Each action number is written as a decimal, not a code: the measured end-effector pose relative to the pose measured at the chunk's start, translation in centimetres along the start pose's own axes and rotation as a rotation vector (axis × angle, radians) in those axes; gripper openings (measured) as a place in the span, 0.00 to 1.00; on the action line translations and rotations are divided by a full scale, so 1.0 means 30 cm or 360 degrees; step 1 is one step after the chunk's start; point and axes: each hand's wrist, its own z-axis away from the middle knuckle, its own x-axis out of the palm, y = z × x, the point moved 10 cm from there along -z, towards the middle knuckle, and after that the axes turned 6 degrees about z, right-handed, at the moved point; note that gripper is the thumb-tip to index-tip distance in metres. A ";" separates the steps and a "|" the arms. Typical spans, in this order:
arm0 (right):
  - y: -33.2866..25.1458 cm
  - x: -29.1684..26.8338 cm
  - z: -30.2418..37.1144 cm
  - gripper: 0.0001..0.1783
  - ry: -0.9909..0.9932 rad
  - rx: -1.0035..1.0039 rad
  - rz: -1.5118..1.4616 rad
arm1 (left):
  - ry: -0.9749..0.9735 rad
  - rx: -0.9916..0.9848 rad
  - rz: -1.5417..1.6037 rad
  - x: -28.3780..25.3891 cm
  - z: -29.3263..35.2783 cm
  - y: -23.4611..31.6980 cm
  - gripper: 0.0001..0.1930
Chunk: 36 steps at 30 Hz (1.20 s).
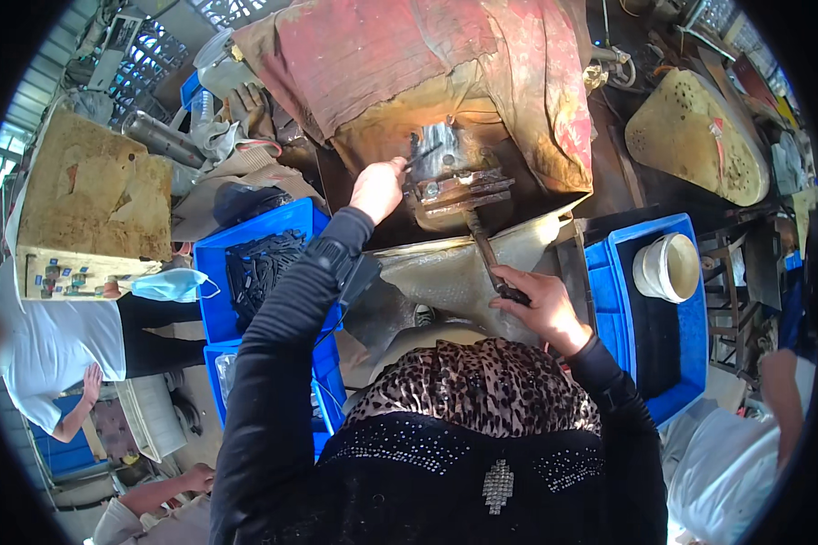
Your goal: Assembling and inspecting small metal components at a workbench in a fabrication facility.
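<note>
Fingers (397, 166) of both hands were occupied at a metal fixture

The left hand (377, 193) reached up to the near side of the metal fixture (463, 193), its fingers drawn nearly together on one end of a thin dark piece (424, 155). That piece slanted up and to the right over a pale metal block (443, 143); whether it touched the block could not be told.

The right hand (545, 307) was lower and to the right, its fingers curled closely round the dark end of a lever (483, 243). The lever ran up and leftward to the fixture.

Above and behind stood a hood of worn red cloth (400, 59), its right side hanging down beside the fixture. To the left of the person's forearm, a blue crate (211, 295) held a heap of dark strips (265, 259). On the right, a white bucket (665, 268) sat tilted at another blue bin (616, 313).

Farther left, a pale blue face mask (168, 284) hung by a yellowish control box (100, 186), and a co-worker in a white shirt (68, 336) was just below it. Another white-clad person (723, 472) showed at the lower right.
</note>
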 end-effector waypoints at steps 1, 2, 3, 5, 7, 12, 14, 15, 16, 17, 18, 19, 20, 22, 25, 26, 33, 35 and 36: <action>0.012 0.010 0.011 0.24 0.0005 0.0054 0.0006 | -0.0058 0.0096 -0.0216 0.040 -0.025 0.001 0.09; 0.012 0.014 0.013 0.24 0.0016 0.0071 0.0004 | -0.0114 0.0195 -0.0433 0.081 -0.045 0.001 0.09; 0.008 0.032 0.012 0.24 -0.0031 0.0084 0.0044 | -0.0168 0.0295 -0.0650 0.119 -0.057 -0.004 0.09; 0.012 0.061 0.007 0.24 -0.0126 0.0113 0.0129 | -0.0242 0.0359 -0.0647 0.181 -0.087 -0.044 0.10; 0.013 0.067 0.008 0.24 -0.0111 0.0114 0.0120 | -0.0360 0.0450 -0.0647 0.233 -0.093 -0.058 0.12; -0.007 0.064 0.006 0.27 -0.0131 0.0077 0.0120 | -0.0402 0.0548 -0.0572 0.262 -0.086 -0.081 0.15; -0.009 0.067 0.004 0.28 -0.0149 0.0073 0.0129 | -0.0435 0.0604 -0.0531 0.274 -0.084 -0.071 0.13; -0.010 0.067 0.000 0.29 -0.0155 0.0063 0.0141 | -0.0447 0.0633 -0.0510 0.275 -0.085 -0.059 0.12; -0.011 0.069 -0.005 0.29 -0.0161 0.0051 0.0152 | -0.0445 0.0633 -0.0508 0.269 -0.089 -0.056 0.12; -0.010 0.070 -0.011 0.30 -0.0169 0.0037 0.0162 | -0.0477 0.0677 -0.0573 0.268 -0.088 -0.051 0.12; -0.005 0.068 -0.020 0.30 -0.0170 0.0030 0.0162 | -0.0506 0.0718 -0.0640 0.263 -0.089 -0.046 0.12; -0.002 0.078 -0.018 0.30 -0.0195 0.0030 0.0176 | -0.0544 0.0754 -0.0703 0.266 -0.074 -0.046 0.11; 0.001 0.085 -0.020 0.30 -0.0218 0.0028 0.0192 | -0.0543 0.0748 -0.0702 0.260 -0.070 -0.044 0.11; 0.005 0.083 -0.030 0.30 -0.0238 0.0018 0.0216 | -0.0588 0.0711 -0.0733 0.255 -0.081 -0.028 0.11; 0.039 0.020 0.016 0.27 -0.0173 0.0076 0.0336 | -0.0555 0.0853 -0.0813 0.270 -0.050 0.124 0.11; 0.045 0.013 0.052 0.26 -0.0161 0.0040 0.0358 | -0.0431 0.1054 -0.0650 0.273 -0.025 0.208 0.12; 0.018 0.148 0.031 0.24 0.0221 -0.0518 0.0105 | -0.0606 0.0422 0.0601 0.110 0.046 -0.186 0.24; -0.001 0.123 -0.019 0.23 0.0014 -0.0275 0.0160 | -0.0255 0.0507 0.0344 -0.009 0.077 -0.189 0.23; -0.041 0.080 -0.052 0.23 0.0028 -0.0275 0.0195 | -0.0079 0.0424 0.0495 -0.050 0.086 -0.218 0.20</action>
